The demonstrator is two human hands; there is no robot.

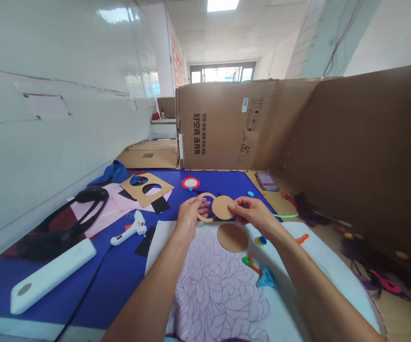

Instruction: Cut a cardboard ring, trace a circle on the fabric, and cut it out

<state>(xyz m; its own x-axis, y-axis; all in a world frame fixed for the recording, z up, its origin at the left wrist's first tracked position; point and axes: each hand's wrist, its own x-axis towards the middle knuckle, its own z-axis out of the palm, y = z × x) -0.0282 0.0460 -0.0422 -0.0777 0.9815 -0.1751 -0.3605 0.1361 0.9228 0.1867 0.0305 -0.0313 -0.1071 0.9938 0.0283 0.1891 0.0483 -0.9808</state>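
The fingers of the left hand (191, 210) are drawn together on the left side of a cardboard ring (206, 194). The right hand (249, 209) pinches the right edge of a small cardboard disc (222, 208) between thumb and finger. Held up between the hands, the disc overlaps the ring's right side in this view; whether they touch, I cannot tell. Just below, a larger brown disc (232, 238) lies flat on white fabric with a flower line drawing (209, 285). To its right are a blue triangular piece (267, 278) and small coloured pieces. Farther left on the blue tabletop (223, 176) rest a white glue gun (130, 231) and a cardboard sheet (144, 195) with two round holes. Beyond the hands lies a red-rimmed round piece (190, 183).
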